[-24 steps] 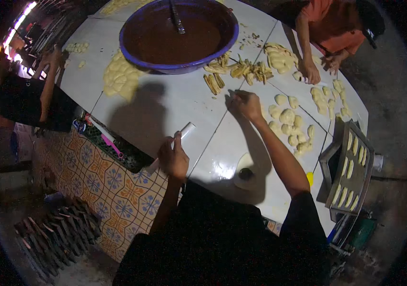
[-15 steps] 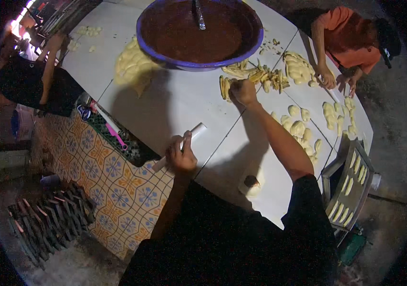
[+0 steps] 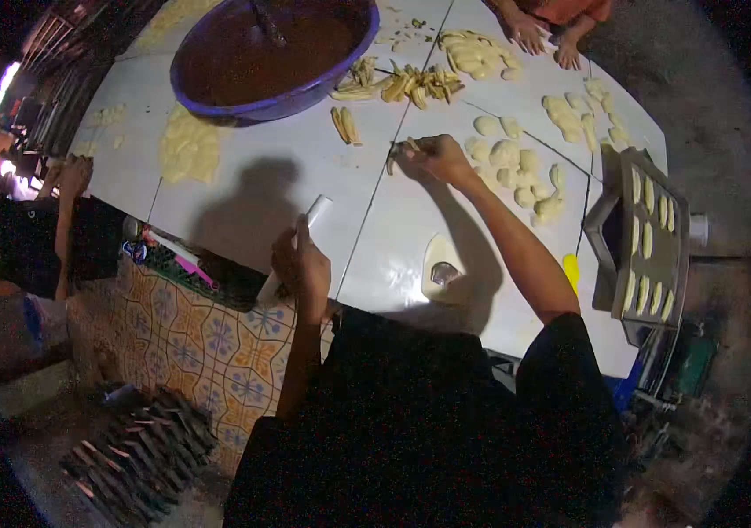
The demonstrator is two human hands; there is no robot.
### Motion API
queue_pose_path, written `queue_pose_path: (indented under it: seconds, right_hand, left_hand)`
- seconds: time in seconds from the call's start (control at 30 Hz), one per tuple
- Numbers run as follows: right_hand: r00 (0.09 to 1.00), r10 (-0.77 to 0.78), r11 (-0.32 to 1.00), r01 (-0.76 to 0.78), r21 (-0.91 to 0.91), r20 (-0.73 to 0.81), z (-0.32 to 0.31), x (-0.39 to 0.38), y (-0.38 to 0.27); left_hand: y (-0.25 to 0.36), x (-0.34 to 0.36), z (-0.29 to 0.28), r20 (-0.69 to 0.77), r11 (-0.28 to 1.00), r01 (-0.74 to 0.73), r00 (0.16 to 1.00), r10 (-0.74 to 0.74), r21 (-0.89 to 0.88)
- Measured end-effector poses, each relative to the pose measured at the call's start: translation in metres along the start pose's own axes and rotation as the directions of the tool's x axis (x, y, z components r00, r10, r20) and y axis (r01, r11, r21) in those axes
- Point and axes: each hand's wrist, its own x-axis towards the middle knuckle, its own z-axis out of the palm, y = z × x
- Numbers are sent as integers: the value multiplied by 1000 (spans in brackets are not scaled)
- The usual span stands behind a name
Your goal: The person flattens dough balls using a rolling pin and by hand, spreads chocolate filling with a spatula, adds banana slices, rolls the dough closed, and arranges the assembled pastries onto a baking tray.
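My left hand [image 3: 302,266] is wrapped round a smooth white rolling pin [image 3: 319,211], held slantwise over the table's near edge. Out over the tabletop, my right hand [image 3: 442,160] pinches a strip of banana [image 3: 393,161], its end showing past the fingertips. Between my arms, close to me, a flattened oval of pale dough [image 3: 433,255] lies with a dab of dark brown filling [image 3: 446,273] on it. Beyond my right hand is a pile of banana strips [image 3: 419,85], and a few loose strips [image 3: 346,126] lie left of it.
A purple basin [image 3: 274,110] of brown filling stands at the far left. Dough pieces [image 3: 505,154] lie to the right, near a metal tray [image 3: 652,255] of shaped dough. A co-worker's hands [image 3: 544,40] work at the far right; another person [image 3: 28,224] is at left.
My right hand has drawn back from the banana pile toward me, now with a strip in its fingers. The left hand still holds the rolling pin. The view has shifted.
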Motion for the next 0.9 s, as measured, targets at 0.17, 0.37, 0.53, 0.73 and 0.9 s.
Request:
queue_pose_path:
  seconds: [0.17, 0.37, 0.53, 0.73, 0.9]
  right_hand:
    - [924, -381, 912, 382, -149, 35, -5, -108, 2]
    - [835, -550, 797, 519, -309, -14, 38, -166, 58]
    - [910, -413, 882, 388, -269, -42, 34, -184, 69]
    - [863, -492, 861, 461, -215, -116, 40, -199, 76]
    - [846, -523, 848, 505, -157, -102, 52, -227, 92]
  left_hand:
    - [38, 19, -24, -246, 970, -233, 938, 244, 72]
    - [133, -3, -20, 136, 714, -453, 787, 601, -535]
    - [147, -20, 4, 181, 730, -529, 743, 645, -432]
    - [145, -30, 6, 214, 722, -560, 710, 671, -406]
    - [137, -53, -9, 251, 711, -536, 689, 680, -454]
